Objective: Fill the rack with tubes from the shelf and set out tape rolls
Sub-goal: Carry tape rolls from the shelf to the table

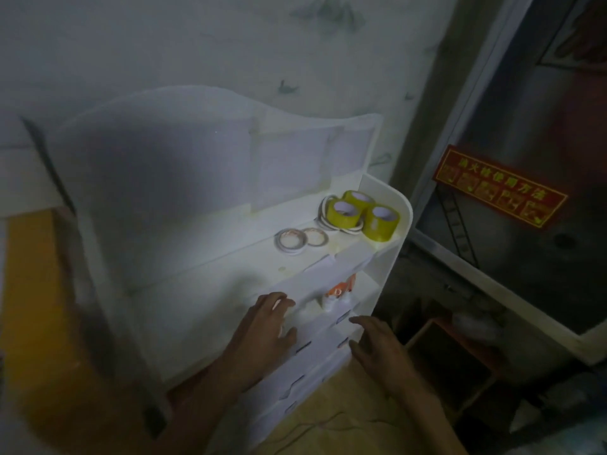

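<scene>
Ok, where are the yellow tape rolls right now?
In the head view, three yellow tape rolls stand clustered at the right back corner of the white shelf unit's top, right of two flat white rolls.

White shelf unit [387, 205]: smooth, matt-looking plastic. Yellow tape rolls [361, 213]: glossy film on pale cores. Flat white tape rolls [290, 240], nearer left: matt. Far right, red sign [499, 187]: glossy, on dull metal panel [525, 103].

The room around me is dim. A pale wall [164, 44] with faint grey marks rises far ahead. To my right stands a metal door [525, 126] bearing a red sign [499, 187] with gold characters. Yellowish floor [345, 405] lies near me.
</scene>
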### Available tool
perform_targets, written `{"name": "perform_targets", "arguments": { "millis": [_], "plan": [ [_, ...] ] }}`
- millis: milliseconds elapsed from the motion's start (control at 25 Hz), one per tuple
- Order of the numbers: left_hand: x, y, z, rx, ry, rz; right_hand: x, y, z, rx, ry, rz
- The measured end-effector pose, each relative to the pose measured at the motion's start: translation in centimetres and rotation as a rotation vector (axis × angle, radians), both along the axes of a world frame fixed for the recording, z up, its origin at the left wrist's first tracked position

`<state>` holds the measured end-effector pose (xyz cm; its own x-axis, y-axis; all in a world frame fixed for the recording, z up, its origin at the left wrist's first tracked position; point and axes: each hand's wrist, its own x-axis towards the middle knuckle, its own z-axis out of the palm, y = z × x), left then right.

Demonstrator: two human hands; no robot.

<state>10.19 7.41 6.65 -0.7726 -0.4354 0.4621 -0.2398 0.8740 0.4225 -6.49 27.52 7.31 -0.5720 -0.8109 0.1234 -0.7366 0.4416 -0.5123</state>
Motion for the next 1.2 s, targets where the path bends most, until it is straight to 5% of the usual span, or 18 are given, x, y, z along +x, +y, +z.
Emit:
{"name": "perform_targets", "arguments": {
  "millis": [920, 1200],
  "plan": [
    [-19.3, -11.1, -4.2, 0.060, -0.080, 0.544, -26.3, -24.3, -7.0, -0.083, 0.039, 0.495],
    [-23.0, -11.4, -5.4, 0.114, -0.114, 0.607, -27.8, -27.2, -8.9, -0.190, 0.292, 0.613]
  ]
}}
